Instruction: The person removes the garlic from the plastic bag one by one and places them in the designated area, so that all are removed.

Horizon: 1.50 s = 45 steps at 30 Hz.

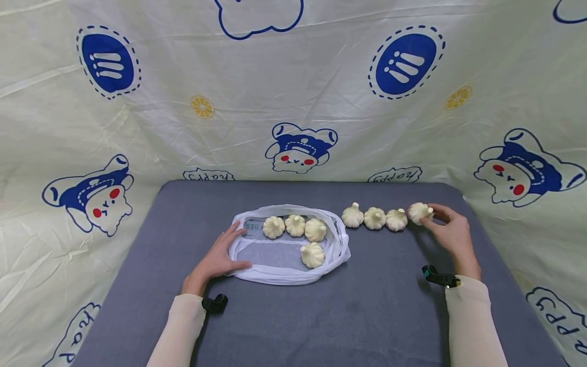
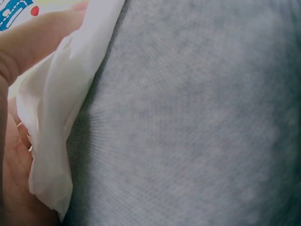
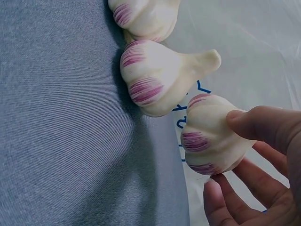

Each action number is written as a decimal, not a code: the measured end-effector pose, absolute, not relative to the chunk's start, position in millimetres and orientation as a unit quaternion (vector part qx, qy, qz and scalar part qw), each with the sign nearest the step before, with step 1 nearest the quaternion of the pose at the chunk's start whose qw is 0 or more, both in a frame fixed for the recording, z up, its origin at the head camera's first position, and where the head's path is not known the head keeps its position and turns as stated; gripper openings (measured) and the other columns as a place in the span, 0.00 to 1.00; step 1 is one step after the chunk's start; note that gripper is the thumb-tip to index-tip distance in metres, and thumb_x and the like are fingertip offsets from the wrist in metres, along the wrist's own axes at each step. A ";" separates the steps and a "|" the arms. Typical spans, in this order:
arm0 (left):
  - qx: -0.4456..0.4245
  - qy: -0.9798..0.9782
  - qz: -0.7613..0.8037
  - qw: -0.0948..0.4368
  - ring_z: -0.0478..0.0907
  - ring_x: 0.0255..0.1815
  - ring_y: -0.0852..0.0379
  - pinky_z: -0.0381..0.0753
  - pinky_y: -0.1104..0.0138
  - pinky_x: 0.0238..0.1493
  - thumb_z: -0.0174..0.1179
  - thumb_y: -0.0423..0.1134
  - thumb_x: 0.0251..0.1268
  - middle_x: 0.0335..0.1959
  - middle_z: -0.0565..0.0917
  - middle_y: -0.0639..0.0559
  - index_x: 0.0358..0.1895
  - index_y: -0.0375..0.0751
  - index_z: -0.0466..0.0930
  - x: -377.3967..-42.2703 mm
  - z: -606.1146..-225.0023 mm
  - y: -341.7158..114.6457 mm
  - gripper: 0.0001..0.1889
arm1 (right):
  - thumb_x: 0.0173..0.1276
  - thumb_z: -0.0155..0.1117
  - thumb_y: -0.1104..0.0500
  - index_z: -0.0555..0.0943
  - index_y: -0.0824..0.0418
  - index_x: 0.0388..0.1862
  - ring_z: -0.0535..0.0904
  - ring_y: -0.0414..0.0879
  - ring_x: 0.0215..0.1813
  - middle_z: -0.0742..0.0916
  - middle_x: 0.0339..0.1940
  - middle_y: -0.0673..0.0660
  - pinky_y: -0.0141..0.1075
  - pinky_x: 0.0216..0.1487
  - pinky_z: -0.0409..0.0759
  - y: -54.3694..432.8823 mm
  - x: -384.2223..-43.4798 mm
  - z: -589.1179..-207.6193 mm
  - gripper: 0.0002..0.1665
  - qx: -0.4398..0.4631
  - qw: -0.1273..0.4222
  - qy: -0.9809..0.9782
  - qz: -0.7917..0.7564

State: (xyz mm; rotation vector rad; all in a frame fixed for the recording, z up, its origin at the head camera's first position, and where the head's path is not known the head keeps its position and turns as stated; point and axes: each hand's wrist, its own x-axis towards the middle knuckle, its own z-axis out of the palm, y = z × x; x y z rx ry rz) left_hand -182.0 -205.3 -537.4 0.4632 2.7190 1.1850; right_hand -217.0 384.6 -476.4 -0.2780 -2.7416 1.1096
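Note:
A white plastic bag (image 1: pixel 275 278) lies on the table with its mouth spread open in an oval. My left hand (image 1: pixel 222 255) holds the bag's left end, thumb and fingers over its rim; the left wrist view shows white plastic (image 2: pixel 56 117) between thumb and palm. Inside sit several garlic bulbs, one of them (image 1: pixel 313 255) nearer the front. My right hand (image 1: pixel 451 234) pinches a garlic bulb (image 3: pixel 214 136) between thumb and fingers, slightly above the table. Left of it, three more bulbs stand in a row, the closest one (image 1: pixel 396 219) a short gap away.
The grey table (image 1: pixel 357 316) carries the bag and the bulbs. A pale printed sheet (image 1: pixel 348 102) hangs behind it and at both sides. Small black devices, one on each wrist, stick out, the right one (image 1: pixel 439 277) over the table.

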 end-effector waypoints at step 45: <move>0.151 0.901 0.401 0.069 0.46 0.85 0.34 0.41 0.38 0.83 0.78 0.51 0.50 0.85 0.51 0.42 0.77 0.41 0.67 -181.0 -537.7 -205.2 0.49 | 0.76 0.63 0.49 0.72 0.68 0.73 0.77 0.69 0.66 0.78 0.69 0.74 0.20 0.38 0.70 394.7 -217.2 -502.7 0.34 -0.085 0.054 -0.915 0.391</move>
